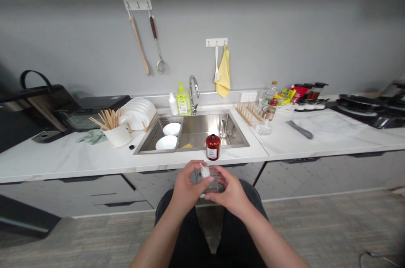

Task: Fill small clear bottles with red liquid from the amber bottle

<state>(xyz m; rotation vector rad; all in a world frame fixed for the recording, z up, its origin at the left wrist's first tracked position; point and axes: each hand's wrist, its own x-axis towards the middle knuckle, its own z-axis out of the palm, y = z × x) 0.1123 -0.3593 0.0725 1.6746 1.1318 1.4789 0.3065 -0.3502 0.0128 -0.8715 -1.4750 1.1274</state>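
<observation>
In front of the counter edge I hold a clear pump bottle (214, 184) with a white pump head (205, 171). My left hand (189, 187) is closed at its top, thumb and fingers around the pump head. My right hand (231, 191) wraps the bottle's body from the other side. Whether the pump is screwed tight cannot be made out. Just beyond my hands, a red-brown bottle (213, 148) with a white label stands upright on the counter's front strip, its top opening uncapped.
Behind is a steel sink (202, 126), with white bowls (166, 142) in its left rack. Chopsticks in a white holder (116, 135) and plates (139, 109) stand left. Right are a wooden rack (245, 115), a glass container (264, 128) and a grey cloth (300, 129). A small black cap (131, 147) lies left of the sink.
</observation>
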